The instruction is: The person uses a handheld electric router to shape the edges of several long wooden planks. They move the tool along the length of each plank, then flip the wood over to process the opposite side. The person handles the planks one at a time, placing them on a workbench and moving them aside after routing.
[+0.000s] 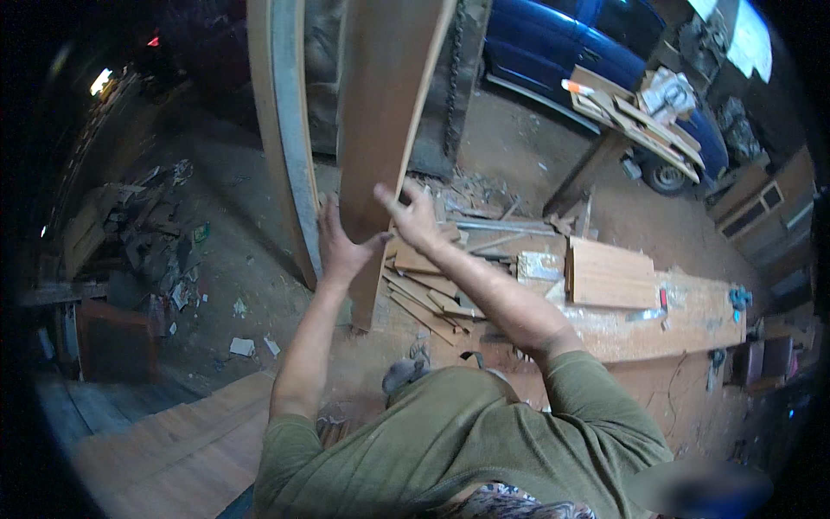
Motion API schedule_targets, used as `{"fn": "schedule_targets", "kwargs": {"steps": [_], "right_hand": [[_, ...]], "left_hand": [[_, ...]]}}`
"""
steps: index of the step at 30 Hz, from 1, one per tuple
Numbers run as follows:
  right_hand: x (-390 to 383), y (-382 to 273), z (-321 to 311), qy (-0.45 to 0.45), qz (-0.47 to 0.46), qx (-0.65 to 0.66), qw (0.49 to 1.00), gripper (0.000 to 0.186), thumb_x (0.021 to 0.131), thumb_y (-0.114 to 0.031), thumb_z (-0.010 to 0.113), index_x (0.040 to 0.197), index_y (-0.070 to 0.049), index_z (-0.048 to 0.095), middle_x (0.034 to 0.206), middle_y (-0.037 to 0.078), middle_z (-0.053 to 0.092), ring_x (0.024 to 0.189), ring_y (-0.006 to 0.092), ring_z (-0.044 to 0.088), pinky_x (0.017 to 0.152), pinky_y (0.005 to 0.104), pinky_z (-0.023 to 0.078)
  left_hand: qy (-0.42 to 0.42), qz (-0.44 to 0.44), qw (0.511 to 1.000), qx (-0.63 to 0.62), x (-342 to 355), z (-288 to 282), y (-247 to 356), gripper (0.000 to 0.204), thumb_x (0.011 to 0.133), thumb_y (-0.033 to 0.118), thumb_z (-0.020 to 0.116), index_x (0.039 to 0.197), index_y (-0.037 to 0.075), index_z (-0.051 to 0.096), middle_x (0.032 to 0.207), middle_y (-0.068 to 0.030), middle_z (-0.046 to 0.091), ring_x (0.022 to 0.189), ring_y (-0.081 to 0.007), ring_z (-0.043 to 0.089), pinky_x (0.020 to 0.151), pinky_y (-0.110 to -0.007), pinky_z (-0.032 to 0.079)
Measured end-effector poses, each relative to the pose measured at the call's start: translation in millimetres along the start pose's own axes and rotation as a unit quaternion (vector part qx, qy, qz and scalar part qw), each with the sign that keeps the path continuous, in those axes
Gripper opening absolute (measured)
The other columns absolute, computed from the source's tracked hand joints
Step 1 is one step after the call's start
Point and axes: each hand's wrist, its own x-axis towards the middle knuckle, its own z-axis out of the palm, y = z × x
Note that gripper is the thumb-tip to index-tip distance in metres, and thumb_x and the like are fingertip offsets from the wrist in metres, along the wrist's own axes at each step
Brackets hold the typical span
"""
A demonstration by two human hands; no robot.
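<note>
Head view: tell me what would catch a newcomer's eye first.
Probably the long brown board running from the top edge down to the middle, with the person's left hand and right hand at its lower part. Next might come the blue vehicle at the upper right, then the long worktable at right, with wooden panels on it.

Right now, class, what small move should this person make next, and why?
Probably close the left hand and right hand more firmly on the tall brown board: it stands upright, both hands are at it with fingers spread, and loose wood strips lie beside its lower end.
</note>
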Motion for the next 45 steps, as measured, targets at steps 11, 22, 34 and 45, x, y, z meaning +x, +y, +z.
{"fn": "schedule_targets", "kwargs": {"steps": [11,22,34,45], "right_hand": [[51,56,83,-0.180,0.105,-0.075,0.975,0.068,0.098,-0.053,0.064,0.130,0.007,0.062,0.115,0.020,0.072,0.104,0.0232,0.068,0.094,0.0358,0.052],[-175,251,-177,0.057,0.431,-0.055,0.899,0.035,0.098,-0.035,0.070,0.110,-0.002,0.068,0.097,0.007,0.069,0.078,0.0186,0.069,0.064,0.0323,0.057],[-555,166,-269,0.459,0.665,-0.003,0.590,0.056,0.101,-0.052,0.051,0.106,0.002,0.066,0.074,0.016,0.063,0.053,0.0274,0.057,0.048,0.0399,0.047],[-498,180,-266,0.309,0.572,0.017,0.760,0.037,0.104,-0.044,0.056,0.083,-0.013,0.060,0.066,0.001,0.054,0.055,0.0148,0.050,0.050,0.0337,0.040]], "left_hand": [[0.064,-0.187,0.979,0.047,43,13,-101,0.136,0.065,0.039,0.092,0.161,0.004,0.002,0.145,-0.0363,0.037,0.132,-0.0515,0.040,0.113,-0.056,0.035],[0.012,-0.213,0.976,0.030,145,102,-153,0.140,0.065,0.042,0.091,0.163,0.010,-0.004,0.147,-0.0390,0.036,0.137,-0.0523,0.039,0.115,-0.056,0.035],[-0.034,-0.257,0.963,0.071,200,153,-240,0.129,0.071,0.042,0.086,0.163,0.010,0.003,0.160,-0.0319,0.022,0.146,-0.0469,0.032,0.119,-0.054,0.031],[-0.301,-0.368,0.871,-0.125,-48,181,-333,0.045,0.095,0.031,0.064,0.123,-0.004,0.063,0.110,-0.0196,0.072,0.093,-0.0318,0.070,0.088,-0.044,0.052]]}}
